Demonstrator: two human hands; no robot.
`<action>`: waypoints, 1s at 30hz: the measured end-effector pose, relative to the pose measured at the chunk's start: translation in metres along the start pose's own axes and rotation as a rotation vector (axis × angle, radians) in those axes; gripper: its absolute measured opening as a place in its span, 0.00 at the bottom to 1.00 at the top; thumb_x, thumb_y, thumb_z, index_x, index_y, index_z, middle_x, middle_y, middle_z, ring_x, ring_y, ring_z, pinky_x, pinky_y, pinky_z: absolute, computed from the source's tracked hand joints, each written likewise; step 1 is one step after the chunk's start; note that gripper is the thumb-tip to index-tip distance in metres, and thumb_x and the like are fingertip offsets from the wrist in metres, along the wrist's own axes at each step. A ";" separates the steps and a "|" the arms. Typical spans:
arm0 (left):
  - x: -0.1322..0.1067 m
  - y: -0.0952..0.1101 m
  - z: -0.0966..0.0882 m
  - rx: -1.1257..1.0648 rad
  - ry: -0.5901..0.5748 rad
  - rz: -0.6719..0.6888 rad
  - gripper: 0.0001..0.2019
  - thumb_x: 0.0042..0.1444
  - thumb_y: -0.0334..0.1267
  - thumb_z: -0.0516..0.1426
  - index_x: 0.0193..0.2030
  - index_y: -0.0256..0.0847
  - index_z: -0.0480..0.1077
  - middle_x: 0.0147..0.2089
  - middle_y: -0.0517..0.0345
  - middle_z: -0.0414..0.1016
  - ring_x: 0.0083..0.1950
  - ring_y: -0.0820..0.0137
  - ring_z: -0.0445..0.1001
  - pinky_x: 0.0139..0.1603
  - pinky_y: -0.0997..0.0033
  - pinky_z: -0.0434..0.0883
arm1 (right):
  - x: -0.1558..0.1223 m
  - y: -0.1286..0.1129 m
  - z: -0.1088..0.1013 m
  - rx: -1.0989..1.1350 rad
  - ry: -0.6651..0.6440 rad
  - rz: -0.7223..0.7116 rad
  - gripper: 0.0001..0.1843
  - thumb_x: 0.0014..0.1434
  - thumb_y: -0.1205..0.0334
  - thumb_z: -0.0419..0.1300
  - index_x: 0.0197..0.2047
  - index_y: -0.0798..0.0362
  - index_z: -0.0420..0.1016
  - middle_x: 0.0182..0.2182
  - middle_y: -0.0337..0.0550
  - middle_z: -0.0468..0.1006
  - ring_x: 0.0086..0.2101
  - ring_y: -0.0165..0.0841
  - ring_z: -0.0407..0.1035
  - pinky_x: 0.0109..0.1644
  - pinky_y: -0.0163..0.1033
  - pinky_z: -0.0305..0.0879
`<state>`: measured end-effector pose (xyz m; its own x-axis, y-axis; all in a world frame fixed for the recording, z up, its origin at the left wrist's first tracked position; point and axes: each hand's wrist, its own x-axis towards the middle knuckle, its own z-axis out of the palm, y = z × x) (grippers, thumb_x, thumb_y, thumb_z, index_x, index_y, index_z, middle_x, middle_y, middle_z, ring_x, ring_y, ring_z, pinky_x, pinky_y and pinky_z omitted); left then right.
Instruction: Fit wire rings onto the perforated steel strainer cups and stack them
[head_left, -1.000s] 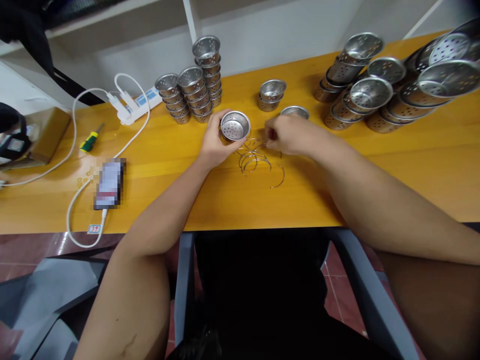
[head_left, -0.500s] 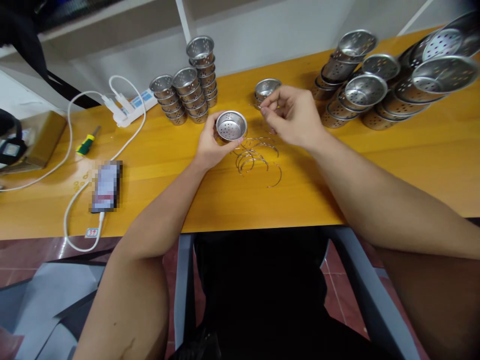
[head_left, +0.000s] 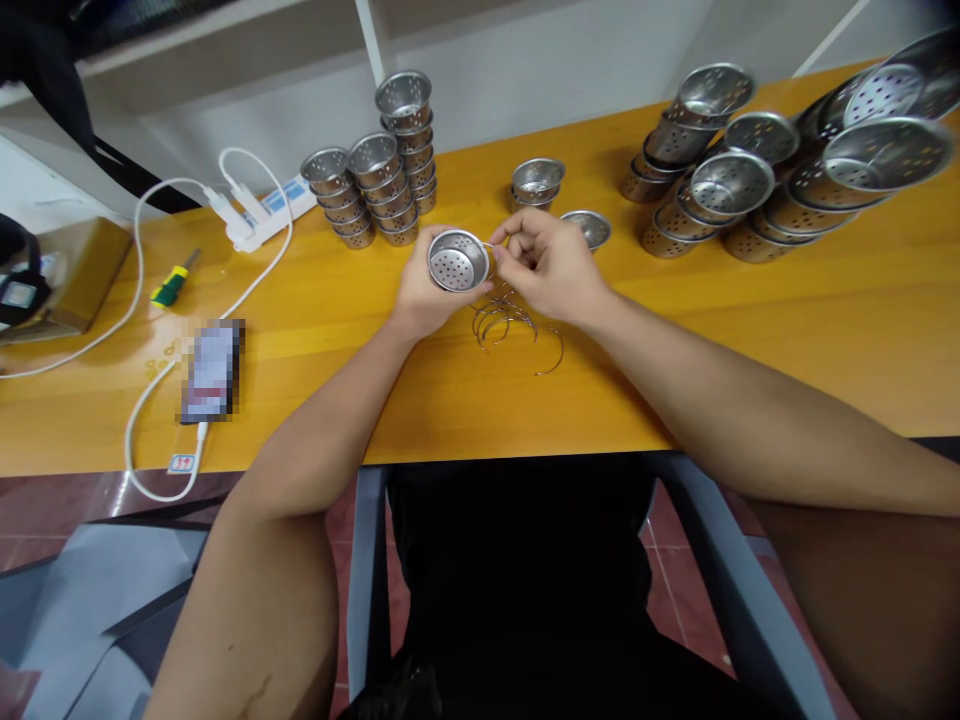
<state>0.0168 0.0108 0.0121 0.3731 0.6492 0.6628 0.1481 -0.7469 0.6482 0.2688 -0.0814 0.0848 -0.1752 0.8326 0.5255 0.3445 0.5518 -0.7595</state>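
Observation:
My left hand (head_left: 426, 290) is closed round a small perforated metal cup (head_left: 458, 262), its open top tilted toward me. At the cup's right rim, my right hand (head_left: 551, 262) pinches a thin wire (head_left: 489, 246); most of that wire is hidden by the fingers. Several curved loose wires (head_left: 501, 325) lie on the table just below both hands. Behind my right hand stands a short stack of metal cups (head_left: 538, 180). Another metal cup (head_left: 589, 230) shows partly past the knuckles of my right hand.
Stacks of perforated cups (head_left: 373, 165) stand at the back left, and larger stacks (head_left: 712, 185) at the back right. On the left are a power strip (head_left: 274, 215), a green-yellow screwdriver (head_left: 172, 285), a phone (head_left: 213, 370) on a white cable and a cardboard box (head_left: 97, 265).
My right hand has moved left and slightly down, bringing the wire to the cup's rim. The cup in my left hand has shifted a little left. A cup behind my right hand is now uncovered.

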 end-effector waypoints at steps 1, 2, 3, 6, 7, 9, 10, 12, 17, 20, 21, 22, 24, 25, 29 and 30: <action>0.000 -0.003 0.002 -0.012 -0.018 0.001 0.57 0.56 0.79 0.84 0.79 0.54 0.68 0.70 0.51 0.84 0.72 0.52 0.89 0.84 0.41 0.85 | -0.001 -0.002 0.001 -0.014 0.005 -0.005 0.27 0.83 0.28 0.77 0.56 0.44 0.85 0.31 0.39 0.72 0.31 0.40 0.69 0.38 0.50 0.74; 0.000 -0.004 0.003 -0.017 -0.033 0.005 0.58 0.56 0.79 0.84 0.80 0.54 0.67 0.71 0.50 0.84 0.73 0.52 0.89 0.84 0.41 0.85 | -0.001 -0.003 0.002 -0.031 0.013 -0.007 0.25 0.84 0.30 0.77 0.57 0.44 0.85 0.31 0.38 0.72 0.31 0.40 0.69 0.39 0.50 0.74; 0.000 -0.005 0.004 -0.018 -0.044 0.013 0.59 0.56 0.79 0.84 0.82 0.54 0.67 0.72 0.49 0.84 0.73 0.51 0.89 0.84 0.41 0.85 | -0.002 -0.004 0.002 -0.047 0.023 -0.007 0.24 0.84 0.32 0.77 0.57 0.44 0.86 0.31 0.38 0.72 0.31 0.40 0.69 0.40 0.51 0.75; -0.001 -0.002 0.005 -0.024 -0.072 0.061 0.58 0.61 0.80 0.81 0.85 0.55 0.64 0.75 0.48 0.83 0.76 0.50 0.89 0.85 0.40 0.84 | -0.003 -0.007 0.000 -0.093 0.042 0.008 0.22 0.85 0.33 0.76 0.58 0.43 0.86 0.31 0.38 0.71 0.32 0.42 0.70 0.44 0.52 0.77; -0.002 0.000 0.006 -0.032 -0.083 0.079 0.56 0.64 0.80 0.79 0.85 0.55 0.64 0.75 0.48 0.83 0.76 0.51 0.89 0.85 0.40 0.84 | -0.003 -0.008 -0.001 -0.107 0.044 0.014 0.22 0.84 0.33 0.76 0.58 0.42 0.86 0.31 0.38 0.71 0.33 0.42 0.70 0.45 0.52 0.78; -0.003 0.004 0.007 -0.057 -0.107 0.108 0.53 0.69 0.80 0.76 0.85 0.55 0.62 0.75 0.48 0.82 0.76 0.52 0.89 0.85 0.41 0.85 | -0.003 -0.009 -0.003 -0.139 0.045 0.020 0.22 0.84 0.33 0.77 0.58 0.42 0.86 0.31 0.38 0.71 0.34 0.43 0.71 0.47 0.53 0.80; -0.004 0.006 0.007 -0.072 -0.119 0.119 0.52 0.70 0.80 0.75 0.86 0.55 0.62 0.75 0.48 0.82 0.75 0.53 0.89 0.84 0.41 0.85 | -0.003 -0.010 -0.003 -0.157 0.044 0.021 0.22 0.84 0.34 0.77 0.58 0.42 0.86 0.31 0.38 0.71 0.34 0.44 0.72 0.49 0.54 0.80; -0.005 0.008 0.008 -0.097 -0.144 0.136 0.53 0.71 0.79 0.75 0.87 0.55 0.60 0.76 0.48 0.81 0.75 0.53 0.89 0.84 0.41 0.86 | -0.003 -0.011 -0.003 -0.195 0.043 0.022 0.20 0.84 0.36 0.77 0.59 0.42 0.87 0.31 0.39 0.72 0.35 0.45 0.72 0.50 0.55 0.81; -0.006 0.005 0.009 -0.104 -0.186 0.142 0.55 0.73 0.77 0.74 0.91 0.56 0.55 0.79 0.46 0.79 0.78 0.50 0.87 0.88 0.37 0.83 | -0.003 -0.014 -0.002 -0.243 0.047 0.036 0.16 0.85 0.41 0.74 0.60 0.44 0.88 0.31 0.40 0.73 0.35 0.45 0.72 0.53 0.57 0.82; -0.006 0.007 0.010 -0.095 -0.186 0.124 0.55 0.73 0.77 0.75 0.91 0.57 0.55 0.79 0.45 0.79 0.80 0.49 0.87 0.89 0.36 0.83 | -0.004 -0.018 -0.002 -0.198 0.045 0.073 0.17 0.83 0.40 0.76 0.59 0.44 0.88 0.33 0.42 0.74 0.37 0.48 0.74 0.56 0.60 0.84; -0.006 0.009 0.010 -0.084 -0.181 0.111 0.55 0.72 0.77 0.75 0.91 0.57 0.56 0.79 0.45 0.79 0.79 0.49 0.88 0.87 0.37 0.85 | -0.004 -0.019 -0.002 -0.177 0.046 0.090 0.17 0.82 0.40 0.77 0.58 0.43 0.88 0.33 0.43 0.74 0.38 0.49 0.75 0.58 0.61 0.84; -0.006 0.012 0.010 -0.070 -0.173 0.096 0.56 0.70 0.78 0.76 0.90 0.56 0.58 0.78 0.45 0.80 0.78 0.50 0.89 0.86 0.38 0.86 | -0.004 -0.021 -0.002 -0.158 0.046 0.106 0.17 0.81 0.40 0.78 0.58 0.43 0.88 0.34 0.43 0.74 0.39 0.50 0.75 0.58 0.62 0.85; -0.006 0.018 0.010 -0.044 -0.161 0.069 0.57 0.68 0.80 0.77 0.89 0.56 0.59 0.77 0.45 0.81 0.76 0.51 0.90 0.83 0.39 0.88 | -0.004 -0.023 -0.002 -0.137 0.047 0.130 0.17 0.81 0.39 0.78 0.58 0.42 0.88 0.33 0.43 0.73 0.39 0.51 0.75 0.59 0.62 0.85; -0.006 0.020 0.011 -0.037 -0.158 0.061 0.57 0.67 0.80 0.77 0.89 0.56 0.59 0.77 0.46 0.81 0.75 0.51 0.91 0.82 0.40 0.88 | -0.004 -0.024 -0.002 -0.134 0.049 0.136 0.18 0.80 0.38 0.78 0.58 0.41 0.88 0.33 0.43 0.73 0.39 0.51 0.75 0.58 0.62 0.85; -0.005 0.023 0.010 -0.026 -0.158 0.064 0.59 0.65 0.81 0.78 0.89 0.57 0.59 0.77 0.46 0.81 0.75 0.51 0.91 0.82 0.40 0.88 | -0.005 -0.026 -0.002 -0.115 0.055 0.151 0.20 0.79 0.35 0.77 0.57 0.40 0.86 0.32 0.41 0.70 0.38 0.50 0.74 0.55 0.60 0.85; -0.005 0.023 0.010 -0.020 -0.158 0.066 0.59 0.64 0.80 0.79 0.89 0.57 0.59 0.77 0.46 0.81 0.76 0.50 0.90 0.83 0.40 0.88 | -0.005 -0.027 -0.002 -0.111 0.055 0.155 0.20 0.79 0.34 0.77 0.57 0.40 0.86 0.31 0.41 0.70 0.38 0.50 0.73 0.54 0.60 0.84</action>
<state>0.0271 -0.0112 0.0201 0.5210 0.5669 0.6381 0.1006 -0.7831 0.6137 0.2619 -0.1001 0.1030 -0.0629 0.9016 0.4280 0.4638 0.4061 -0.7874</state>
